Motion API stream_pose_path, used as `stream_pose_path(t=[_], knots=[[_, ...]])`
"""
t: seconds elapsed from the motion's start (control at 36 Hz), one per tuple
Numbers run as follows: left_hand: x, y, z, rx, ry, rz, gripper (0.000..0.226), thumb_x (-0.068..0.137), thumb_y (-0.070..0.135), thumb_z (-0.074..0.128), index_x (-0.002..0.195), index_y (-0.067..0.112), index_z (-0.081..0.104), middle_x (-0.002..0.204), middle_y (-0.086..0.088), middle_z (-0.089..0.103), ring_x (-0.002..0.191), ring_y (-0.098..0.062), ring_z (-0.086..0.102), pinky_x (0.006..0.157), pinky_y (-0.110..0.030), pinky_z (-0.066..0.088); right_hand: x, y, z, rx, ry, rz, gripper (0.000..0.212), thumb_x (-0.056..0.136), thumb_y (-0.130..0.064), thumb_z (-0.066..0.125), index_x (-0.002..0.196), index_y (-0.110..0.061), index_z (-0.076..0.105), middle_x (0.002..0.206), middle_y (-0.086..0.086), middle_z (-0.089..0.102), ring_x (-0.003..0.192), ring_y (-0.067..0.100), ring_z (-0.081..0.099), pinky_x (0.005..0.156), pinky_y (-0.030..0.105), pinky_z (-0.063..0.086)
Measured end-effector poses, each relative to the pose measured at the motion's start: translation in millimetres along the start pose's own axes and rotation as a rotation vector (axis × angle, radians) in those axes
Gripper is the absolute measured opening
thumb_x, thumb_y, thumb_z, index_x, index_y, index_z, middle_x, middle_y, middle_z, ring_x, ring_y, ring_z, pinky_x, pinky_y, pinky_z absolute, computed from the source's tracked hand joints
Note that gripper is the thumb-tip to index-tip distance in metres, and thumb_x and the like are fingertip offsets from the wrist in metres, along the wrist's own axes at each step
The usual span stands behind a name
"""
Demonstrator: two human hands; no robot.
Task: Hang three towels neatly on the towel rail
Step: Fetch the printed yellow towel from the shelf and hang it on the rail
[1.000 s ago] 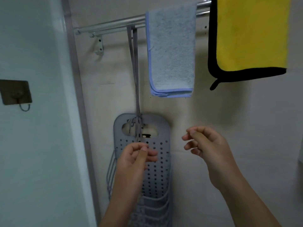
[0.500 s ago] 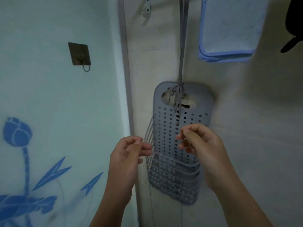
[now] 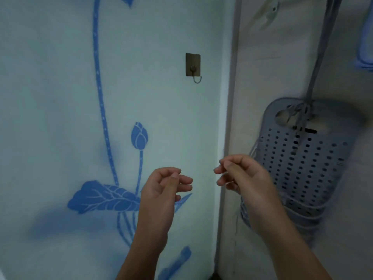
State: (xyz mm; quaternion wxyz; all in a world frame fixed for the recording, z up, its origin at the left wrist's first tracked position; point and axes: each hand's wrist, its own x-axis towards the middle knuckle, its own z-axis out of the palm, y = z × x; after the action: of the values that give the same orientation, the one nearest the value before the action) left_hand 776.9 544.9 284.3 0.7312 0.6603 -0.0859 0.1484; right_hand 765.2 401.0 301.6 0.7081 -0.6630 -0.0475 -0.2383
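Observation:
My left hand (image 3: 163, 190) and my right hand (image 3: 245, 182) are raised side by side in front of the wall, both empty, with fingers loosely curled and apart. Only a blue-edged corner of the light blue towel (image 3: 365, 47) shows at the far right edge. The towel rail itself is out of view above; its wall bracket (image 3: 269, 13) shows at the top. The yellow towel is not in view.
A grey perforated hanging basket (image 3: 302, 164) hangs by a grey strap (image 3: 321, 47) on the right wall, just behind my right hand. A glass panel with a blue lotus print (image 3: 105, 195) fills the left. A small metal wall hook (image 3: 193, 66) sits on it.
The view has swung left and down. The towels and rail slid out to the upper right, and the lotus panel now fills the left. Both hands stay empty and curled.

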Motion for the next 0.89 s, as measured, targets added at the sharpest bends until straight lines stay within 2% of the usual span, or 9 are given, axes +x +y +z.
stream_pose_path(t=[0.28, 0.5, 0.72, 0.83, 0.89], knots=[[-34.9, 20.2, -141.6, 0.028, 0.125, 0.011, 0.015, 0.092, 0.01, 0.046, 0.083, 0.015, 0.057, 0.066, 0.006, 0.072, 0.058, -0.003, 0.065, 0.06, -0.024, 0.04, -69.7, -3.0, 128.4, 0.125, -0.148, 0.031, 0.016, 0.089, -0.008, 0.051, 0.076, -0.013, 0.06, 0.061, -0.007, 0.069, 0.049, 0.003, 0.057, 0.049, 0.01, 0.043], [-83.4, 37.3, -259.4, 0.1, 0.248, -0.007, 0.016, 0.092, 0.009, 0.045, 0.085, 0.015, 0.058, 0.07, 0.004, 0.073, 0.062, -0.005, 0.066, 0.062, -0.027, 0.042, -137.0, -10.1, 229.9, 0.208, -0.269, 0.071, 0.019, 0.089, -0.006, 0.05, 0.075, -0.014, 0.059, 0.06, -0.008, 0.068, 0.053, 0.003, 0.058, 0.052, 0.01, 0.043], [-110.5, 60.7, -337.2, 0.124, 0.407, -0.001, 0.016, 0.092, 0.008, 0.046, 0.086, 0.014, 0.059, 0.07, 0.004, 0.073, 0.063, -0.005, 0.066, 0.064, -0.028, 0.043, -177.3, -18.0, 306.5, 0.244, -0.405, 0.118, 0.018, 0.088, -0.008, 0.052, 0.075, -0.016, 0.059, 0.057, -0.012, 0.068, 0.053, -0.001, 0.059, 0.053, 0.008, 0.043], [-120.2, 65.0, -360.9, 0.138, 0.466, -0.002, 0.017, 0.091, 0.007, 0.047, 0.084, 0.015, 0.06, 0.071, 0.004, 0.073, 0.064, -0.003, 0.066, 0.059, -0.021, 0.044, -187.6, -16.4, 330.1, 0.243, -0.473, 0.136, 0.018, 0.087, -0.009, 0.052, 0.074, -0.018, 0.061, 0.06, -0.011, 0.069, 0.056, -0.001, 0.06, 0.054, 0.008, 0.045], [-122.1, 66.7, -369.3, 0.149, 0.494, -0.009, 0.018, 0.091, 0.006, 0.047, 0.083, 0.015, 0.061, 0.07, 0.005, 0.073, 0.064, -0.003, 0.066, 0.061, -0.023, 0.043, -189.1, -15.8, 340.3, 0.242, -0.504, 0.138, 0.019, 0.087, -0.01, 0.052, 0.074, -0.019, 0.062, 0.062, -0.01, 0.07, 0.058, -0.001, 0.061, 0.056, 0.008, 0.046]])
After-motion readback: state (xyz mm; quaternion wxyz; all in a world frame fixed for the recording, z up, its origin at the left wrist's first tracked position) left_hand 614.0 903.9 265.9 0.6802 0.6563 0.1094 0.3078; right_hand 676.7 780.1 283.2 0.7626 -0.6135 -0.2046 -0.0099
